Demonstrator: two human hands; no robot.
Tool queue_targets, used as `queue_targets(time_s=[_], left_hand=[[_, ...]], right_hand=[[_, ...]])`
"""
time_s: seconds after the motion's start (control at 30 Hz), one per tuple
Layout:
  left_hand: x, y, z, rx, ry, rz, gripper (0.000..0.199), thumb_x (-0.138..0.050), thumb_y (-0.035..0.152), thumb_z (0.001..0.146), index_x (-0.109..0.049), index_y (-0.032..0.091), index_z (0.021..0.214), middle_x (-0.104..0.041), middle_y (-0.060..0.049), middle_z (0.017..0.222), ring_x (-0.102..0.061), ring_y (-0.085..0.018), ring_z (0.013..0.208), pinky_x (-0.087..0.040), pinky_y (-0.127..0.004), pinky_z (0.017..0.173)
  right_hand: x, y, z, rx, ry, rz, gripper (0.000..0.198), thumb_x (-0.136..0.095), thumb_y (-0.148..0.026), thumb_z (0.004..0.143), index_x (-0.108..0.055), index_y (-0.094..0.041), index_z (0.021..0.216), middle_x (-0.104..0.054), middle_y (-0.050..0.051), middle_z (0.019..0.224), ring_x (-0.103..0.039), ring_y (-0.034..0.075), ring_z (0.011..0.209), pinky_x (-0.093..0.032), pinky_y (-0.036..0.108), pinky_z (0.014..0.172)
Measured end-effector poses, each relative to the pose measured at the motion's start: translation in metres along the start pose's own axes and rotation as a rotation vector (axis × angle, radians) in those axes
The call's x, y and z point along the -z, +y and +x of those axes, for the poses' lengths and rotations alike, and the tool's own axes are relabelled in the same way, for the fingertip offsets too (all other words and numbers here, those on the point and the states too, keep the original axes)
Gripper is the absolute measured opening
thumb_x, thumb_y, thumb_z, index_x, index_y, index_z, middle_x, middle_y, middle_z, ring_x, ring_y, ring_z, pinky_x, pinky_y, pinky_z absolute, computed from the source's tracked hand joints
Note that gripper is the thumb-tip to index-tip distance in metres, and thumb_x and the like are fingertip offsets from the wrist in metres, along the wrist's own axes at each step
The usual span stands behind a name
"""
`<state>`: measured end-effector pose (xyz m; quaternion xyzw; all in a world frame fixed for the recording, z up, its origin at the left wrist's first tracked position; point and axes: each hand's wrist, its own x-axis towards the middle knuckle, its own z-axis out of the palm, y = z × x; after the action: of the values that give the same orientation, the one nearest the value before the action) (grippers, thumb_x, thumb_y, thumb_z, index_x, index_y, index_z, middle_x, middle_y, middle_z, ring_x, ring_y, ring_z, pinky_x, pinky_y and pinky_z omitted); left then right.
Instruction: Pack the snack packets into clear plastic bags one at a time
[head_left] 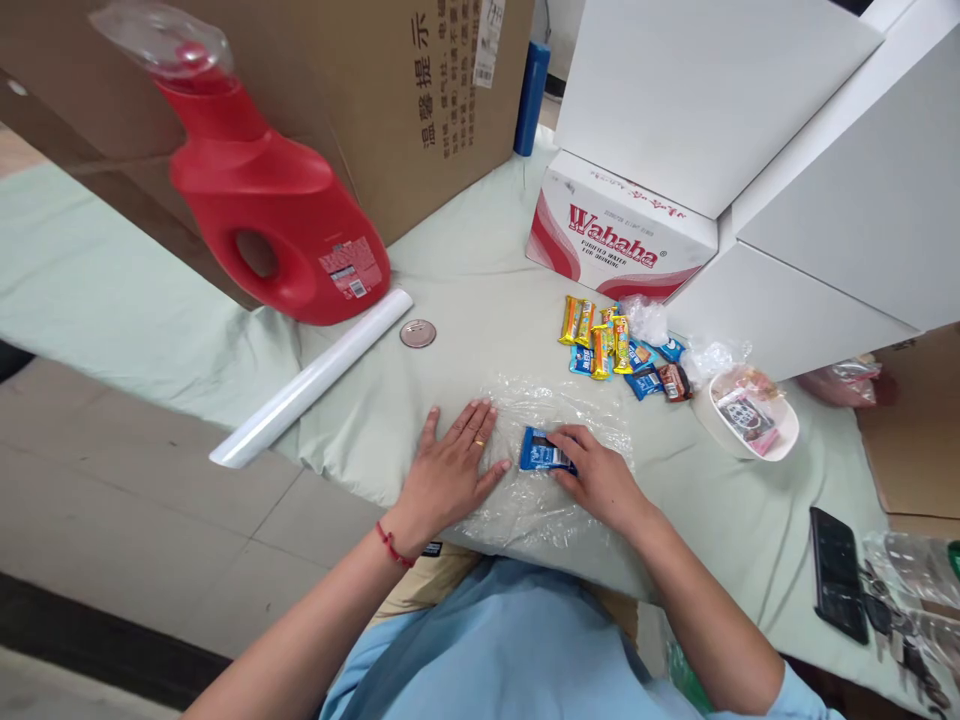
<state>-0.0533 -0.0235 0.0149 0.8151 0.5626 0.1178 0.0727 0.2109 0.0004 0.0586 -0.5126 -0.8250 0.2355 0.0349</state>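
Observation:
A clear sheet of plastic film [517,510] lies wrinkled on the pale green cloth in front of me. My left hand [454,465] rests flat with fingers spread at the film's left side. On the film sits a small blue snack packet [536,449], and my right hand [592,475] has its thumb and fingers closed on the packet's right end, hiding part of it. Beyond the film is a cluster of wrapped snacks [602,350], in yellow, blue and brown wrappers.
A white film roll [315,380] and a round metal badge [418,333] lie to the left, before a red jug [277,210]. At the back stands a Wahaha box [622,230]. To the right are a white bowl [786,428], a phone [838,575] and keys [907,640].

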Motion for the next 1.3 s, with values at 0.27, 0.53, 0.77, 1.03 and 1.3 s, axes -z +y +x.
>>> queue_targets(time_s=[0.27,0.53,0.77,1.03,1.3], left_hand=[[-0.001,0.002,0.002,0.022,0.013,-0.007,0.069,-0.035,0.049,0.108,-0.023,0.022,0.17,-0.034,-0.014,0.171,-0.038,-0.033,0.158,-0.009,-0.069,0.131],[-0.002,0.001,0.001,0.018,0.019,-0.014,0.07,-0.036,0.051,0.108,-0.026,0.02,0.169,-0.034,-0.014,0.171,-0.037,-0.033,0.158,-0.007,-0.068,0.131],[-0.003,-0.001,0.0,-0.004,0.003,0.012,0.08,-0.044,0.06,0.103,-0.025,0.021,0.17,-0.032,-0.016,0.172,-0.037,-0.036,0.158,-0.004,-0.069,0.131],[-0.003,-0.001,0.0,-0.006,-0.006,0.0,0.079,-0.041,0.059,0.104,-0.026,0.017,0.169,-0.029,-0.016,0.173,-0.034,-0.035,0.16,-0.003,-0.069,0.131],[-0.004,-0.001,-0.001,-0.013,0.012,0.01,0.075,-0.038,0.056,0.106,-0.026,0.017,0.169,-0.031,-0.016,0.173,-0.034,-0.033,0.16,-0.003,-0.068,0.131]], right_hand=[[-0.004,0.018,-0.019,0.028,0.14,0.078,0.057,-0.064,-0.029,0.099,-0.049,-0.033,0.154,-0.048,0.013,0.157,-0.067,0.029,0.125,-0.061,0.047,0.1],[-0.016,0.045,-0.072,0.026,0.217,0.142,0.055,-0.063,-0.031,0.101,-0.047,-0.033,0.153,-0.044,0.017,0.159,-0.065,0.031,0.126,-0.064,0.049,0.095],[-0.006,0.055,-0.1,0.075,0.16,0.155,0.028,-0.062,-0.028,0.101,-0.071,-0.03,0.127,-0.062,0.014,0.146,-0.065,0.031,0.127,-0.06,0.051,0.104],[0.041,0.086,-0.038,-0.05,0.293,0.148,0.026,-0.054,-0.035,0.103,-0.076,-0.024,0.111,-0.076,0.01,0.111,-0.072,0.025,0.096,-0.06,0.041,0.087],[0.066,0.06,0.1,-0.046,0.182,-0.401,0.039,-0.055,-0.022,0.098,-0.068,-0.015,0.134,-0.066,0.018,0.139,-0.051,0.038,0.129,-0.043,0.052,0.106]])
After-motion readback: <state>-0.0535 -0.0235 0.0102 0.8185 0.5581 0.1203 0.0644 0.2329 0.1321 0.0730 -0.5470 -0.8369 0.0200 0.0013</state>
